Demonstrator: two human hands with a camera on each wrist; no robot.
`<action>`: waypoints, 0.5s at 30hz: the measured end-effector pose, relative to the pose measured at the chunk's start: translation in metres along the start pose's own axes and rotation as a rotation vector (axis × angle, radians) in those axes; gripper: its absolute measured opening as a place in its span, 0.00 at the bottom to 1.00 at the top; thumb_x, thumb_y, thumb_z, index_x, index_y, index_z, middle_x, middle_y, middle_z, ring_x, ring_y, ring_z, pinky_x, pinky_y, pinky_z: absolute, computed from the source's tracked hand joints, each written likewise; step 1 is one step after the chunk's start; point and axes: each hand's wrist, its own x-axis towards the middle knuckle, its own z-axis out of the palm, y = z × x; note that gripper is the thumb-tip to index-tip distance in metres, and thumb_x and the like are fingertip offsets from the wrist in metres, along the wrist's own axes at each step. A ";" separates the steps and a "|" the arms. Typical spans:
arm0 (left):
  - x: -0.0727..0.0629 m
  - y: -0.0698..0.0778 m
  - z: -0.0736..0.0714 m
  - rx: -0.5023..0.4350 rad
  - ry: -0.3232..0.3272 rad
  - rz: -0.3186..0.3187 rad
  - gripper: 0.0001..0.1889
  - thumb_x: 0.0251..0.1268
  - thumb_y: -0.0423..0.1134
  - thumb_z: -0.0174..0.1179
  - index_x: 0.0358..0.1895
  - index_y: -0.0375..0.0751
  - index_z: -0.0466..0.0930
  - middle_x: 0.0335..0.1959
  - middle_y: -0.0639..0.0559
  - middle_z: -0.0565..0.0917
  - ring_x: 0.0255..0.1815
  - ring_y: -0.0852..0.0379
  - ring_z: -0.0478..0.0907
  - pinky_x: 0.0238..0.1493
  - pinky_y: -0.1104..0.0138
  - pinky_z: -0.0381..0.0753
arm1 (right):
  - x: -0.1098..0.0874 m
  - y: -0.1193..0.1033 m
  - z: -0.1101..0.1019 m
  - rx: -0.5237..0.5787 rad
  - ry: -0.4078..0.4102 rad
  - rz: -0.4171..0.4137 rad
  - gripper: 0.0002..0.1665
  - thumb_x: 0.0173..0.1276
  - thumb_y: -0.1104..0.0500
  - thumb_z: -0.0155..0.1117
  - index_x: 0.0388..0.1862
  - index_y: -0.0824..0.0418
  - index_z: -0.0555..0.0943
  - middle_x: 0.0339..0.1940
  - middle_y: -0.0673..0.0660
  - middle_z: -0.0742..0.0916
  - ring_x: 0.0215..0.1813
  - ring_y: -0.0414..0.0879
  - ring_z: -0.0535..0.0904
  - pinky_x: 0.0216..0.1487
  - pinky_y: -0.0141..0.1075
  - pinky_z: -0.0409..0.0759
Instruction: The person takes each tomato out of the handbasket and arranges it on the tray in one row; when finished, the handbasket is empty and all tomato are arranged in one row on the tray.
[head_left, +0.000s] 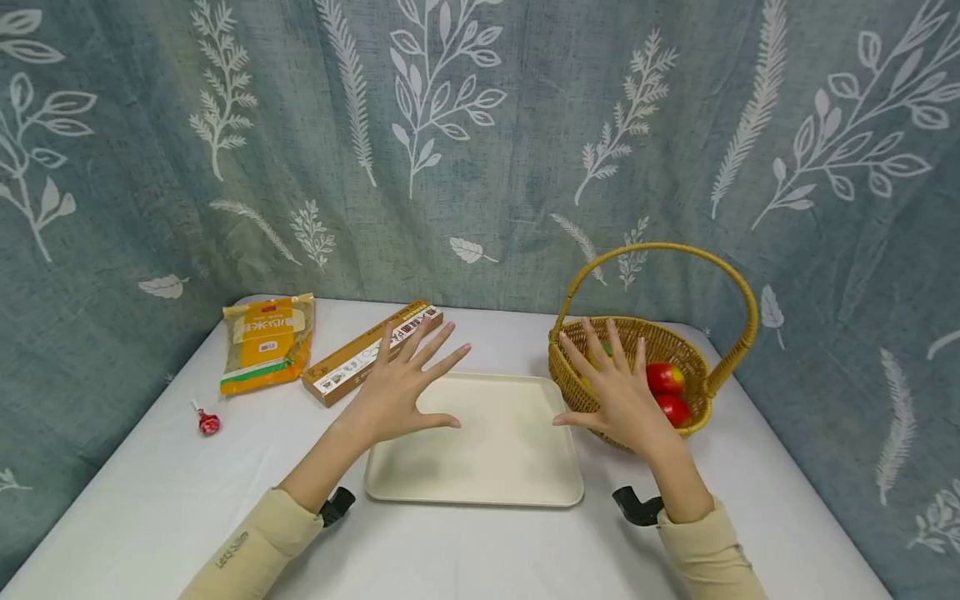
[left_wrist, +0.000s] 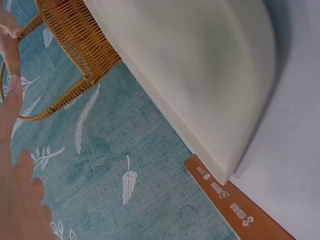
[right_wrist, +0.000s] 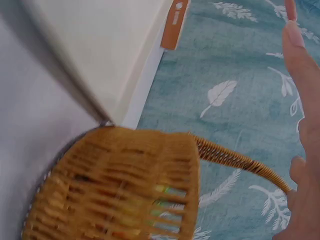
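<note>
My left hand (head_left: 405,387) is held up with its fingers spread, above the left side of a cream rectangular tray (head_left: 480,467). It holds nothing. Likewise spread and bare, my right hand (head_left: 618,396) appears in front of the wicker basket (head_left: 693,375) at the tray's right. Inside the basket lie red fruits (head_left: 665,378) and something yellow and green, partly hidden behind that hand. The left wrist view shows the left hand (left_wrist: 20,195) at its edge, with the tray (left_wrist: 190,65) beyond. In the right wrist view, the right hand (right_wrist: 307,150) is near the basket handle (right_wrist: 240,160).
A long brown box (head_left: 367,354) lies at the tray's back left. Farther left is an orange plastic food packet (head_left: 266,342), with a red lollipop (head_left: 208,423) before it. Everything stands on a white table (head_left: 465,550), with a leaf-patterned curtain (head_left: 525,167) behind.
</note>
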 end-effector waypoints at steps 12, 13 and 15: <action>-0.022 -0.010 -0.006 -0.035 -0.034 -0.020 0.55 0.48 0.79 0.54 0.78 0.57 0.47 0.79 0.48 0.44 0.78 0.47 0.30 0.70 0.39 0.23 | -0.004 0.025 -0.007 0.051 -0.053 0.064 0.64 0.52 0.30 0.69 0.80 0.48 0.48 0.80 0.54 0.40 0.77 0.58 0.26 0.68 0.68 0.27; -0.025 -0.011 -0.007 -0.039 -0.030 -0.020 0.55 0.48 0.78 0.54 0.78 0.56 0.47 0.79 0.48 0.45 0.78 0.47 0.31 0.70 0.39 0.23 | -0.004 0.027 -0.008 0.056 -0.050 0.060 0.64 0.52 0.31 0.69 0.80 0.49 0.48 0.80 0.55 0.41 0.77 0.58 0.27 0.68 0.67 0.26; -0.030 -0.013 -0.007 -0.046 -0.026 -0.019 0.56 0.47 0.78 0.56 0.78 0.55 0.48 0.79 0.48 0.45 0.78 0.48 0.32 0.70 0.40 0.24 | -0.005 0.030 -0.008 0.066 -0.048 0.051 0.63 0.53 0.32 0.69 0.80 0.50 0.48 0.80 0.55 0.41 0.77 0.58 0.27 0.69 0.66 0.27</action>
